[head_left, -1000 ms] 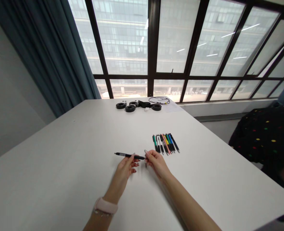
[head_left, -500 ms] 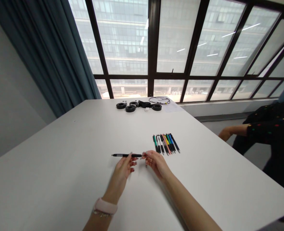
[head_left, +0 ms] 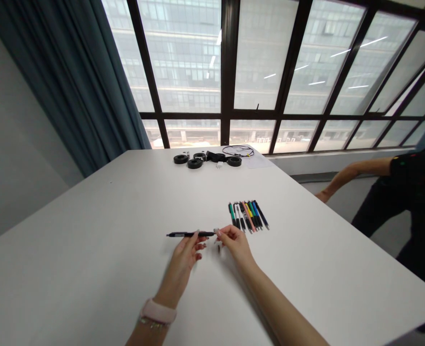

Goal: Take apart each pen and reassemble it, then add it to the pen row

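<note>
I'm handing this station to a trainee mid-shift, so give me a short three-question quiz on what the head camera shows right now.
1. True or false: the left hand holds the black pen level above the white table.
2. Which lies nearer the right hand: the row of pens or the black rings by the window?
3. Multiple choice: the row of pens lies (A) fanned in a circle, (B) side by side, (C) stacked in a cup.

Key:
1. True.
2. The row of pens, just beyond the right hand.
3. B.
</note>
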Available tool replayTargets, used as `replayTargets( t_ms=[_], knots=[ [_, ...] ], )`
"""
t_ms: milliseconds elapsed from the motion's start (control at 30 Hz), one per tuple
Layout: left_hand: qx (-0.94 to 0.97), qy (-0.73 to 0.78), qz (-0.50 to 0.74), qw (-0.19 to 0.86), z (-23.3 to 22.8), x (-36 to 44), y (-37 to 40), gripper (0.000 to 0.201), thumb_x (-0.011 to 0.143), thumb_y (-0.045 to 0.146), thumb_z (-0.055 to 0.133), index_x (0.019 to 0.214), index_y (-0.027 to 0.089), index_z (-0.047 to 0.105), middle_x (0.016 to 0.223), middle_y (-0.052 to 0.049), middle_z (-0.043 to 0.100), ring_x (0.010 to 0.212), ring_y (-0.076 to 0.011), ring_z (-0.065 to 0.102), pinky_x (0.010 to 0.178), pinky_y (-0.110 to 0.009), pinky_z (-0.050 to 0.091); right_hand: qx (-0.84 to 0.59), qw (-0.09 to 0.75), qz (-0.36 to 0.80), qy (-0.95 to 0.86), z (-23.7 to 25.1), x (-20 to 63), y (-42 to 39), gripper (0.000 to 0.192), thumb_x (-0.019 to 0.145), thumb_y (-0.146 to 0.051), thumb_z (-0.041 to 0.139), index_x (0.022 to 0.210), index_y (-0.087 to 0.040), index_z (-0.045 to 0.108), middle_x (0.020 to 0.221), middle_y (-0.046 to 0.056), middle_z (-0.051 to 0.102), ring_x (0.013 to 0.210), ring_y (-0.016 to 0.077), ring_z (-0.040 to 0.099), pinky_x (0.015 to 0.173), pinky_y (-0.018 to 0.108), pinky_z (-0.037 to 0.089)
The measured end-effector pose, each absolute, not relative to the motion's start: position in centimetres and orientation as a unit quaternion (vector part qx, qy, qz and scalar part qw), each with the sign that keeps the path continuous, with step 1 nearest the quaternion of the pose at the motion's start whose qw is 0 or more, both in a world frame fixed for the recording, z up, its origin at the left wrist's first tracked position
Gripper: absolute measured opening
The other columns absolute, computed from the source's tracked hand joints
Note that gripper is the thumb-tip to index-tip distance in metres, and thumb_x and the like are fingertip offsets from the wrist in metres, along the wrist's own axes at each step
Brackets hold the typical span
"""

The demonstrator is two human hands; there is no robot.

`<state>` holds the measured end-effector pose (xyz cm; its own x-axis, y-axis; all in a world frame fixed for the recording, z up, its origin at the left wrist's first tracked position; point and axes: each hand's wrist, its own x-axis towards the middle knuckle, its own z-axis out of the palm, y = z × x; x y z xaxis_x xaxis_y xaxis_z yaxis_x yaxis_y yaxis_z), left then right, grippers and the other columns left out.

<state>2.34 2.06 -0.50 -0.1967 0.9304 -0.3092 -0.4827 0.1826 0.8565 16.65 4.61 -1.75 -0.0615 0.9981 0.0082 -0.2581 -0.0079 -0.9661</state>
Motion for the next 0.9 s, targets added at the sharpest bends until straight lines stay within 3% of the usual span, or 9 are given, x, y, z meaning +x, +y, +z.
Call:
replayTargets(
  t_ms=[233,567,700,900],
  knots=[
    [0.228,0.485,0.586,0.608,-0.9,2.4,1.9,0.04,0.054,0.042,0.08,0.08,0.015,0.066,0.078,-0.006,0.07,0.064,-0.0126,0.059,0.051,-0.021,0.036,-0.468,0.548,0.443,-0.533,-2.3,16.3,4.0,0.032,0.075,-0.049,0.065,0.071,-0.017,0.066,0.059,0.001,0.06,0.053,0.0121,0.048,0.053,0.025,0.038],
    [0.227,0.487,0.584,0.608,-1.4,2.4,1.9,0.04,0.058,0.043,0.079,0.084,0.015,0.068,0.077,-0.004,0.069,0.061,-0.0098,0.057,0.05,-0.02,0.036,-0.458,0.523,0.474,-0.541,-2.3,16.3,4.2,0.038,0.076,-0.054,0.061,0.069,-0.017,0.062,0.06,0.001,0.059,0.054,0.0127,0.048,0.054,0.025,0.037],
    [0.213,0.491,0.596,0.598,-1.4,2.4,2.0,0.037,0.058,0.041,0.078,0.081,0.014,0.067,0.075,-0.004,0.068,0.059,-0.0101,0.057,0.049,-0.02,0.036,-0.468,0.499,0.478,-0.551,-2.4,16.8,4.4,0.048,0.087,-0.059,0.042,0.082,-0.018,0.065,0.07,0.004,0.062,0.06,0.0149,0.053,0.057,0.026,0.039],
    [0.179,0.493,0.621,0.583,-1.5,1.9,2.3,0.025,0.069,0.033,0.072,0.088,0.018,0.066,0.079,-0.002,0.069,0.061,-0.0087,0.06,0.048,-0.018,0.038,-0.577,0.352,0.248,-0.694,-2.5,17.6,3.9,0.026,0.091,-0.039,0.045,0.103,-0.019,0.057,0.07,0.003,0.062,0.066,0.0177,0.056,0.06,0.026,0.034]
  ],
)
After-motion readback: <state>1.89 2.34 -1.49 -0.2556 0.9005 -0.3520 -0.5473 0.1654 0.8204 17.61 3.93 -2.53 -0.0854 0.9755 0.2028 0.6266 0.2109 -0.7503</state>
